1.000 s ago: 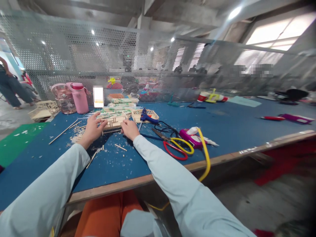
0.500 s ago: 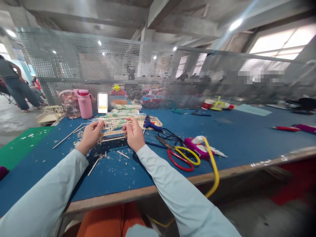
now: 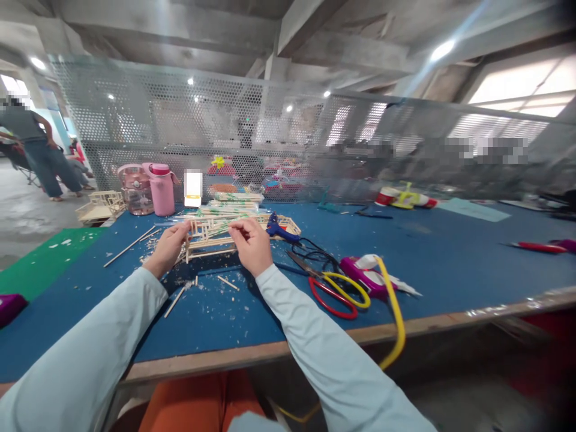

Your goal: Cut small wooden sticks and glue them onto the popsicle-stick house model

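stick frame (image 3: 210,243) looks partly built, loose sticks (image 3: 129,246) unused. our left fingers (image 3: 180,231) pinch it; our right fingers (image 3: 245,225), we cannot tell.

We identify long pale-blue sleeves (image 3: 328,348), creased along their length and ending in plain cuffs (image 3: 155,283). Below, we observe orange trousers (image 3: 191,403). Pale-blue cloth (image 3: 252,422), mostly cropped, appears to match the sleeves.

Through my remote feed I make out matt, bare wood in the stick frame (image 3: 210,243), smooth plastic on the glue gun (image 3: 283,233) and pink bottle (image 3: 162,195), metal-looking perforated screen (image 3: 180,123), creased matt cloth sleeves (image 3: 310,324).
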Motion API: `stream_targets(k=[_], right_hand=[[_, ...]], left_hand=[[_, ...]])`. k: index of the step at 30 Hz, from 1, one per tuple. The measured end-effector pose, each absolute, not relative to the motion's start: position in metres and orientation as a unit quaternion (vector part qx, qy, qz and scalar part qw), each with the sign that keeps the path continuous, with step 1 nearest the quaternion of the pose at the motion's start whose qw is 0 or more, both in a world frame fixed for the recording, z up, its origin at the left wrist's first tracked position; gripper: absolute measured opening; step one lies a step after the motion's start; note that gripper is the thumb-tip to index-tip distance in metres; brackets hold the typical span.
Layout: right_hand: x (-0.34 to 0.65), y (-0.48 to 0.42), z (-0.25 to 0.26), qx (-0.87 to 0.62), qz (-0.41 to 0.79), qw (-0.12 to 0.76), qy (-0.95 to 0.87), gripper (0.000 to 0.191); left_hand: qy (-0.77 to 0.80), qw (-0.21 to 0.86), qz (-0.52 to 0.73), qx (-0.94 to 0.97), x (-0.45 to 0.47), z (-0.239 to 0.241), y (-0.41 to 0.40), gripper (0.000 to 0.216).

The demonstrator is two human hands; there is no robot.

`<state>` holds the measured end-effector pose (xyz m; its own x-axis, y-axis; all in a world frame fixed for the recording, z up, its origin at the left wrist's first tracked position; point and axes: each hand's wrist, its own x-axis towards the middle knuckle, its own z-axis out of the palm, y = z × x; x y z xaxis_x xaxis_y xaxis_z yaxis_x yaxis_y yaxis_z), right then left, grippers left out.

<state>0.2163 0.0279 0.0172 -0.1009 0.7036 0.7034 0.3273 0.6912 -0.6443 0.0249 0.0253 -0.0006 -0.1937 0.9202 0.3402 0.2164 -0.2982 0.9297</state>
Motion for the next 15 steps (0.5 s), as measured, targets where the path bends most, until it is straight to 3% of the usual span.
stream_targets(k=[7, 15], right_hand=[[0.214, 0.034, 0.027, -0.379, 0.388, 0.499, -0.676, 0.014], [0.205, 0.043, 0.035, -0.419, 0.350, 0.469, -0.694, 0.014]], left_hand=[[0.479, 0.316, 0.574, 0.585, 0.026, -0.002, 0.023, 0.055], [0.452, 0.324, 0.578, 0.598, 0.026, -0.005, 0.024, 0.057]])
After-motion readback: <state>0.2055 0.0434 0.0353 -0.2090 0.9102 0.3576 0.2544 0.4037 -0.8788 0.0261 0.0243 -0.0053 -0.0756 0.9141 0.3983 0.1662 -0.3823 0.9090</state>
